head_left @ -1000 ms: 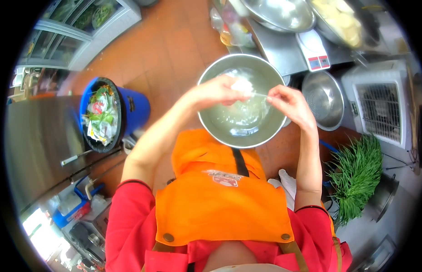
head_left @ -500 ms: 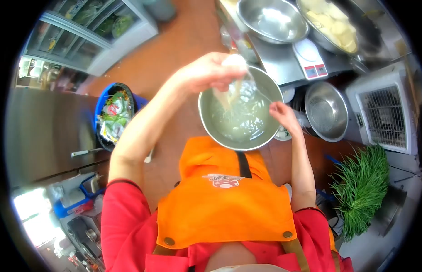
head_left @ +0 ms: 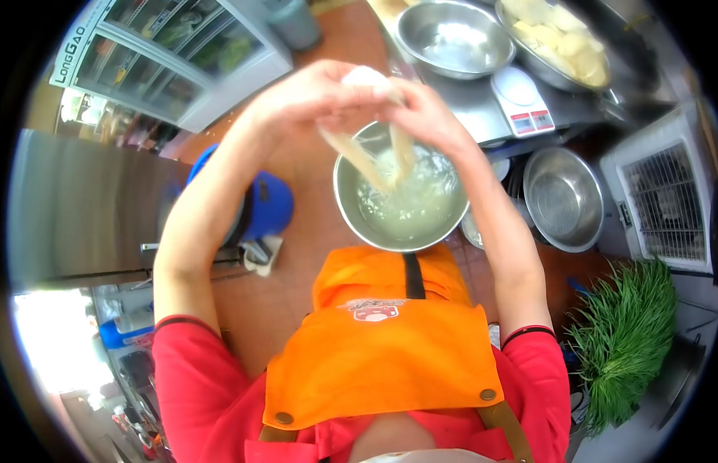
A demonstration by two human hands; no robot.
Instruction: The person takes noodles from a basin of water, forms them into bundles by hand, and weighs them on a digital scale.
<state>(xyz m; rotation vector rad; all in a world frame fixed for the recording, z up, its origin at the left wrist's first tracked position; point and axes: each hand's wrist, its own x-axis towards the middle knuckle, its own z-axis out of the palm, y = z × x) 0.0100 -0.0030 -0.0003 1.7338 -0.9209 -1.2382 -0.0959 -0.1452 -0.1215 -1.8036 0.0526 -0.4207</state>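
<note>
My left hand [head_left: 316, 96] and my right hand [head_left: 420, 112] are together above a metal bowl. Both hands are closed on a white lump [head_left: 365, 77] whose kind I cannot make out. Two beige strips [head_left: 359, 160] hang from between the hands toward the bowl, blurred by motion. The metal bowl [head_left: 341, 197] holds cloudy, pale green liquid [head_left: 409, 208] with small light bits floating in it. My fingers partly hide what they grip.
An empty steel bowl [head_left: 455, 65], a white scale [head_left: 521, 100] and a pan of pale slices [head_left: 555, 42] stand on the counter at upper right. Below them are a steel colander [head_left: 563, 197] and green stalks [head_left: 625, 347]. A blue bin [head_left: 270, 204] stands at left.
My right hand has left the bowl's right rim and come up beside my left hand, gripping the white lump. The view has turned slightly, showing more of the fridge.
</note>
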